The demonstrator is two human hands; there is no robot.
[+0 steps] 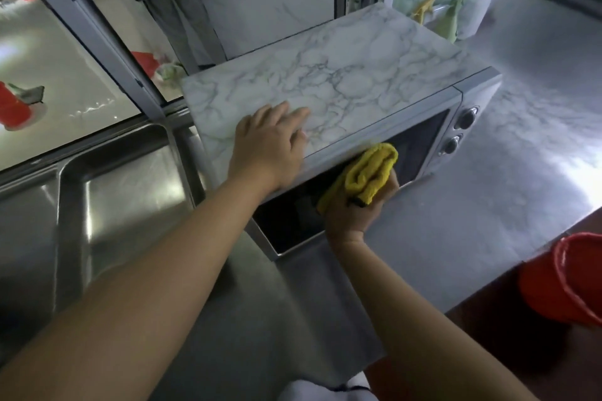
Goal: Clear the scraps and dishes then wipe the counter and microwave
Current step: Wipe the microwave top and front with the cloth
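Note:
A microwave (475, 98) with a marble-patterned top stands on the steel counter (456, 238). My left hand (270, 143) rests flat on the front left of its top, fingers straight. My right hand (355, 208) grips a folded yellow cloth (371, 172) and presses it against the dark glass door (293, 225), just under the top edge. Two round knobs (462, 130) sit on the panel at the door's right.
A steel sink (123, 192) lies to the left of the microwave. A red bucket (566, 283) stands low at the right, beyond the counter's edge. Windows run behind the sink, and cloths hang at the back right (452, 16).

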